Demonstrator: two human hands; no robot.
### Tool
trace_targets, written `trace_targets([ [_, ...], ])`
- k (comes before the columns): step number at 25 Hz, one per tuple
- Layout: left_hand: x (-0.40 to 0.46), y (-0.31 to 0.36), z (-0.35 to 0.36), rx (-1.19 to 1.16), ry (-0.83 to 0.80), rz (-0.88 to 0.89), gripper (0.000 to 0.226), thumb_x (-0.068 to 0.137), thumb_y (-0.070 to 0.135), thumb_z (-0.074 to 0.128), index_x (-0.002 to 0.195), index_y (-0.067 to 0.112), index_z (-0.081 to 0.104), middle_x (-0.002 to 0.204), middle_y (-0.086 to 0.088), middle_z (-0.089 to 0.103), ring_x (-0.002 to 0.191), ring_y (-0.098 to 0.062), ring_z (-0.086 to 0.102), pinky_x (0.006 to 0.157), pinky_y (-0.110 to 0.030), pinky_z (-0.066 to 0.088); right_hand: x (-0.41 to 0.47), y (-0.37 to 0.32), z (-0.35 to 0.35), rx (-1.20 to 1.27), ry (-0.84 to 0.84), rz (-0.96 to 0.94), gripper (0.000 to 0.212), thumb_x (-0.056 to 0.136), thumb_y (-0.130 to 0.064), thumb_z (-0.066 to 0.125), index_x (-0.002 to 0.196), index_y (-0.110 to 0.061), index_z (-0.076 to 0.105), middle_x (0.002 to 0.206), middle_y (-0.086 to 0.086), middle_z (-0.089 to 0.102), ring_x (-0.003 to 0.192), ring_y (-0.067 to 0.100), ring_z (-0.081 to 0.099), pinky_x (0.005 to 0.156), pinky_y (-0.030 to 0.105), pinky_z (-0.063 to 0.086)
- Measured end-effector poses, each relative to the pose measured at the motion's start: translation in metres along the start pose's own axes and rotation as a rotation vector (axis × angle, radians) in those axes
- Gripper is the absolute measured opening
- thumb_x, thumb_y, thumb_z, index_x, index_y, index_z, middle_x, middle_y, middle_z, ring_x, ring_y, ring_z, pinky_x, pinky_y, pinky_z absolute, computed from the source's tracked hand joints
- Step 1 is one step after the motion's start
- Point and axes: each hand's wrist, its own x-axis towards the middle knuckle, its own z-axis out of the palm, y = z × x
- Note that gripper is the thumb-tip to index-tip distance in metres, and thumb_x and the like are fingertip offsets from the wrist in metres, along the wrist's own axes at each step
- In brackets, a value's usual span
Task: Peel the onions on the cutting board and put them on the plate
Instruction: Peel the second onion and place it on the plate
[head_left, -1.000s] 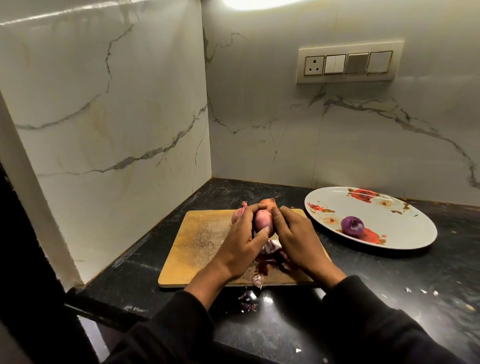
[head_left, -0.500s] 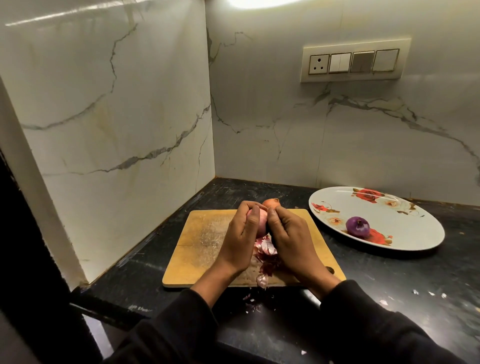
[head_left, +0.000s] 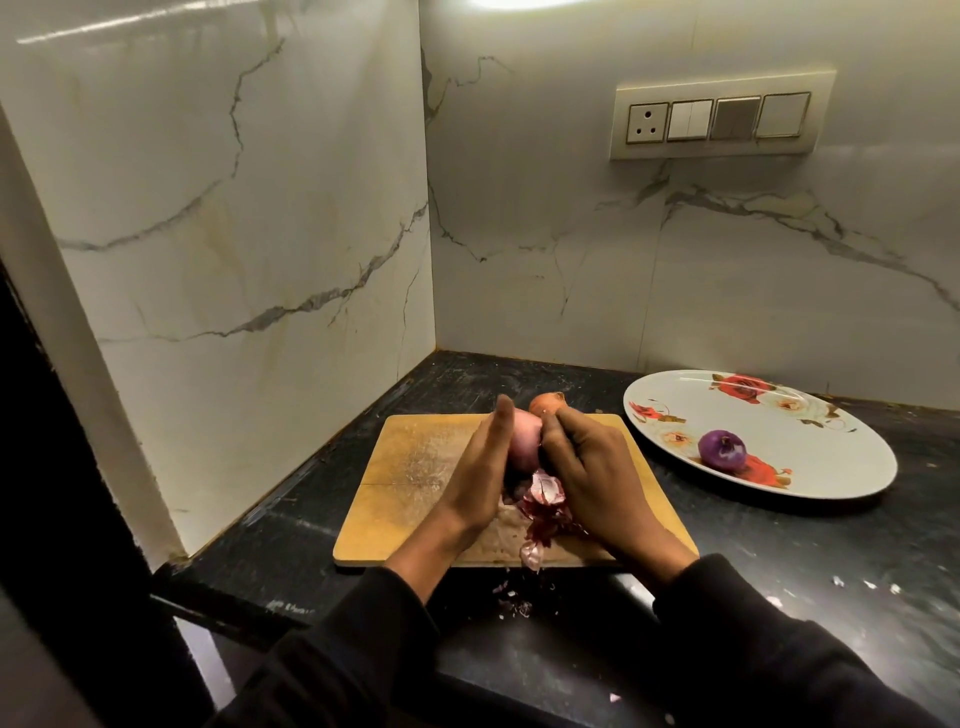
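Item: pale onion (head_left: 522, 441) held above the cutting board (head_left: 415, 467), left hand (head_left: 480, 467) now flattened straight-fingered against it where it had curled, right hand (head_left: 587, 457) pinching skin; peeling unfinished, one peeled onion (head_left: 722, 450) on plate (head_left: 831, 447)

plate (head_left: 831, 467) right of cutting board (head_left: 415, 467), onion (head_left: 722, 451) on plate

Left side's boxed in by the marble side wall (head_left: 249, 218) hugging the cutting board (head_left: 410, 483), back wall (head_left: 649, 270) right behind. Open black worktop (head_left: 810, 561) between board and plate (head_left: 810, 467), with peel scraps (head_left: 514, 605) at the near edge.
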Motion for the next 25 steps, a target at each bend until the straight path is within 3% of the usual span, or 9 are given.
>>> trace_targets([
  [4, -0.001, -0.009, 0.003, 0.246, 0.057, 0.279, 0.043, 0.098, 0.053, 0.047, 0.128, 0.022, 0.041, 0.110, 0.000, 0.059, 0.082, -0.007, 0.066, 0.068, -0.023, 0.055, 0.003, 0.004, 0.002, 0.107, 0.010, 0.182, 0.032, 0.105, -0.023, 0.046, 0.088, -0.006, 0.067, 0.077, 0.010, 0.066, 0.068, 0.025, 0.061, 0.061, 0.047, 0.049],
  [6, 0.001, -0.010, 0.003, 0.319, 0.110, 0.331, 0.032, 0.103, 0.046, 0.044, 0.122, 0.020, 0.047, 0.096, 0.004, 0.063, 0.077, -0.006, 0.065, 0.065, -0.025, 0.054, 0.000, 0.003, 0.005, 0.098, -0.004, 0.171, 0.033, 0.105, -0.024, 0.046, 0.088, -0.006, 0.067, 0.076, 0.011, 0.066, 0.068, 0.026, 0.061, 0.060, 0.048, 0.049],
  [8, 0.002, -0.006, 0.002, 0.283, 0.158, 0.304, 0.035, 0.102, 0.049, 0.040, 0.111, 0.018, 0.053, 0.081, -0.003, 0.062, 0.070, -0.010, 0.062, 0.060, -0.033, 0.054, -0.002, 0.000, 0.007, 0.044, -0.016, 0.093, 0.032, 0.105, -0.020, 0.048, 0.077, -0.011, 0.063, 0.067, 0.004, 0.061, 0.059, 0.016, 0.055, 0.051, 0.038, 0.044],
  [11, 0.001, 0.004, 0.002, 0.021, 0.174, 0.114, 0.046, 0.108, 0.045, 0.031, 0.103, 0.006, 0.055, 0.078, -0.007, 0.059, 0.060, -0.012, 0.061, 0.049, -0.024, 0.050, -0.004, -0.007, 0.004, -0.033, -0.063, -0.033, 0.034, 0.103, -0.018, 0.049, 0.069, -0.025, 0.049, 0.058, -0.015, 0.047, 0.049, 0.007, 0.042, 0.048, 0.018, 0.029],
  [14, 0.003, 0.005, -0.005, -0.091, 0.108, -0.096, 0.073, 0.100, 0.062, 0.023, 0.100, -0.002, 0.058, 0.062, -0.010, 0.052, 0.043, -0.015, 0.045, 0.039, -0.020, 0.035, -0.003, -0.008, 0.005, -0.099, -0.093, -0.093, 0.032, 0.101, -0.026, 0.047, 0.069, -0.028, 0.044, 0.058, -0.015, 0.043, 0.048, 0.007, 0.039, 0.048, 0.018, 0.027],
  [17, 0.001, -0.001, -0.002, 0.033, 0.085, 0.080, 0.077, 0.092, 0.074, 0.033, 0.112, 0.002, 0.052, 0.084, -0.013, 0.061, 0.062, -0.018, 0.058, 0.051, -0.028, 0.047, 0.000, -0.004, 0.004, 0.042, -0.012, 0.059, 0.038, 0.103, -0.016, 0.050, 0.066, -0.022, 0.051, 0.057, -0.006, 0.049, 0.050, 0.007, 0.042, 0.048, 0.017, 0.029],
  [20, -0.003, -0.006, 0.004, 0.217, 0.057, 0.277, 0.045, 0.099, 0.053, 0.046, 0.125, 0.016, 0.043, 0.104, 0.002, 0.059, 0.080, -0.004, 0.064, 0.069, -0.022, 0.053, 0.002, -0.002, 0.004, 0.142, 0.000, 0.200, 0.035, 0.105, -0.020, 0.048, 0.076, -0.008, 0.063, 0.062, 0.002, 0.057, 0.052, 0.010, 0.048, 0.049, 0.021, 0.036],
  [22, -0.001, -0.007, 0.004, 0.236, 0.108, 0.304, 0.031, 0.103, 0.048, 0.044, 0.118, 0.021, 0.048, 0.091, 0.006, 0.061, 0.075, -0.004, 0.061, 0.065, -0.023, 0.050, 0.001, -0.004, 0.004, 0.139, -0.008, 0.177, 0.037, 0.105, -0.020, 0.048, 0.071, -0.011, 0.060, 0.059, -0.001, 0.054, 0.051, 0.008, 0.045, 0.049, 0.022, 0.034],
  [25, 0.002, 0.000, 0.002, 0.087, 0.147, 0.196, 0.053, 0.102, 0.056, 0.035, 0.101, 0.009, 0.057, 0.078, -0.018, 0.059, 0.066, -0.022, 0.057, 0.058, -0.034, 0.047, -0.003, -0.012, 0.003, 0.042, -0.059, 0.015, 0.040, 0.103, -0.014, 0.050, 0.067, -0.031, 0.052, 0.057, -0.011, 0.049, 0.049, 0.006, 0.044, 0.049, 0.015, 0.030],
])
